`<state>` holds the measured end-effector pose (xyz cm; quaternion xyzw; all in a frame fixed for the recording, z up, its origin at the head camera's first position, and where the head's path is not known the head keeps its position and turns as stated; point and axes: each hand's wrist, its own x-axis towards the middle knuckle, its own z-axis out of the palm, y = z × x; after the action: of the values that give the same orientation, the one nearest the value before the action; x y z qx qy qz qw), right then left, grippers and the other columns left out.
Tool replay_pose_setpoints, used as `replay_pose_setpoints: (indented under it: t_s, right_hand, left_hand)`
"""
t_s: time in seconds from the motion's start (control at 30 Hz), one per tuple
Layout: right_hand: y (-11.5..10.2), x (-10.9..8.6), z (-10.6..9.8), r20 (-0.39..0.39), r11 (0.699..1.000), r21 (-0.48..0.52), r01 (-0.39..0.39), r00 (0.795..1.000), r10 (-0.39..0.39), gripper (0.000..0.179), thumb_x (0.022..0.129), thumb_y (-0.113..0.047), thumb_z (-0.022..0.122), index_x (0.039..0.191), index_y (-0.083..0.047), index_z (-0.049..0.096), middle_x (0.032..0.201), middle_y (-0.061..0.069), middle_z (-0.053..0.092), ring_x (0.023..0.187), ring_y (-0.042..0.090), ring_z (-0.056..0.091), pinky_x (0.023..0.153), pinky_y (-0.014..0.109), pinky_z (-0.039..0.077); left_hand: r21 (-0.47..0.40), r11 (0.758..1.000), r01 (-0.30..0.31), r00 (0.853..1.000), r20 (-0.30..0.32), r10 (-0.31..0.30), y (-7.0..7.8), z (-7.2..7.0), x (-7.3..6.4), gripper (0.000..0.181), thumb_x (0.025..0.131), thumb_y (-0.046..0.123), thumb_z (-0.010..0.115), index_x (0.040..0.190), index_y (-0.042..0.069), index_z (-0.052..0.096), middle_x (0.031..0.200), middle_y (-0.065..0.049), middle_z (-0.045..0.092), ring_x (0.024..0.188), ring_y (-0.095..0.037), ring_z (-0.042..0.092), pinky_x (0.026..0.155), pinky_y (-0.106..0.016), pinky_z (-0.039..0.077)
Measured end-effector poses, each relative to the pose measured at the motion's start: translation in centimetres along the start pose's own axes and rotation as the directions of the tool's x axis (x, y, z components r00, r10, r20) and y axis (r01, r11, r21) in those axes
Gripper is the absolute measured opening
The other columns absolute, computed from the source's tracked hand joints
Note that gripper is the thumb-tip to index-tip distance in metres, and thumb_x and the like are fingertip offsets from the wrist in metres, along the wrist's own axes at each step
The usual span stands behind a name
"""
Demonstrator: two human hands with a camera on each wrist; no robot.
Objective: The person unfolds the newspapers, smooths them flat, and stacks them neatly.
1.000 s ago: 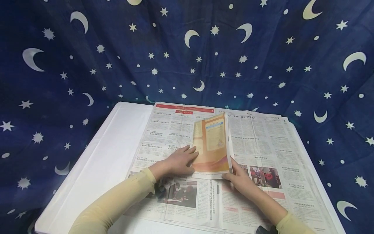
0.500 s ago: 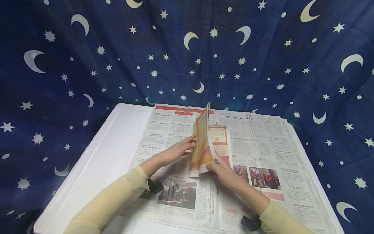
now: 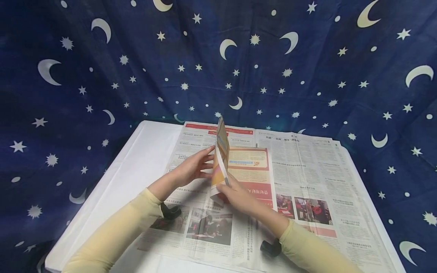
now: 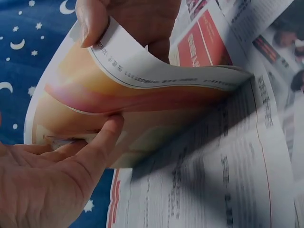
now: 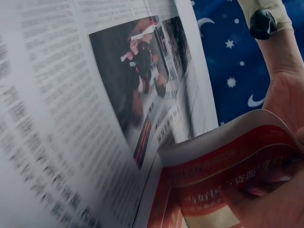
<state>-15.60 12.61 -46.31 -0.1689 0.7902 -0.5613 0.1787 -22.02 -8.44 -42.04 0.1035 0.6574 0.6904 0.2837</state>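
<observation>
A small orange-printed newspaper page (image 3: 221,151) stands almost on edge over the spread newspaper, its lower edge bowed. My right hand (image 3: 240,195) pinches its near corner, with the thumb on the orange side in the left wrist view. On the left, my left hand (image 3: 189,170) touches the orange face with extended fingers. In the right wrist view, the red-printed back (image 5: 213,183) of the page shows, with my right fingers behind the bend. Beneath the page lies a matching half (image 3: 250,170) with a red block and orange columns, flat on the newspaper.
Large newspaper sheets (image 3: 307,170) cover much of the white table (image 3: 143,151), with the bare tabletop showing at left. A dark blue curtain (image 3: 153,87) with moons and stars hangs behind. Dark wrist cameras sit below both hands.
The orange page, lying nearly flat before, has swung up and leftward in my right hand, uncovering the red and orange half below. My left hand has shifted left and up alongside it.
</observation>
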Motion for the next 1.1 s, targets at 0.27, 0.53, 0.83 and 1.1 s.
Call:
replay_pose_setpoints:
  t_s: [0.27, 0.53, 0.83, 1.1]
  right_hand:
    - [-0.2, 1.4, 1.5, 0.052, 0.979, -0.181, 0.093, 0.995, -0.084, 0.071, 0.102, -0.051, 0.056, 0.163, -0.024, 0.031, 0.171, -0.002, 0.014, 0.154, 0.028, 0.019, 0.117, 0.058, 0.029]
    - [1.6, 0.8, 1.1, 0.136, 0.935, -0.339, 0.104, 0.989, -0.060, 0.079, 0.098, -0.059, 0.057, 0.164, -0.027, 0.028, 0.170, 0.000, 0.019, 0.154, 0.028, 0.020, 0.117, 0.061, 0.027]
    - [5.0, -1.2, -1.8, -0.002, 0.970, -0.237, -0.045, 0.999, 0.045, 0.070, 0.099, -0.042, 0.066, 0.160, -0.020, 0.039, 0.156, 0.008, 0.047, 0.144, 0.030, 0.042, 0.118, 0.054, 0.031]
    - [6.4, -3.3, -5.5, -0.100, 0.975, -0.195, -0.111, 0.991, 0.093, 0.066, 0.100, -0.034, 0.067, 0.157, -0.014, 0.041, 0.153, 0.013, 0.050, 0.144, 0.033, 0.042, 0.119, 0.052, 0.029]
  left_hand:
    - [0.020, 1.000, 0.019, 1.000, -0.024, -0.018, -0.2, -1.8, -0.7, 0.075, 0.106, 0.060, 0.036, 0.163, 0.013, 0.023, 0.161, -0.017, 0.037, 0.142, -0.037, 0.045, 0.104, -0.052, 0.050]
    - [0.035, 0.998, 0.055, 0.993, -0.104, -0.052, -0.9, -3.7, -0.8, 0.065, 0.109, 0.048, 0.041, 0.157, 0.006, 0.029, 0.147, -0.024, 0.047, 0.132, -0.038, 0.054, 0.099, -0.049, 0.053]
    - [0.043, 0.994, 0.100, 0.979, -0.185, -0.091, -2.4, -6.1, -0.9, 0.048, 0.111, 0.028, 0.040, 0.154, 0.007, 0.038, 0.128, -0.022, 0.062, 0.101, -0.027, 0.072, 0.082, -0.042, 0.061]
    - [0.114, 0.986, 0.124, 0.968, -0.231, -0.096, -3.3, -7.4, -1.1, 0.052, 0.110, 0.022, 0.042, 0.159, 0.008, 0.030, 0.123, -0.021, 0.064, 0.097, -0.027, 0.072, 0.079, -0.041, 0.062]
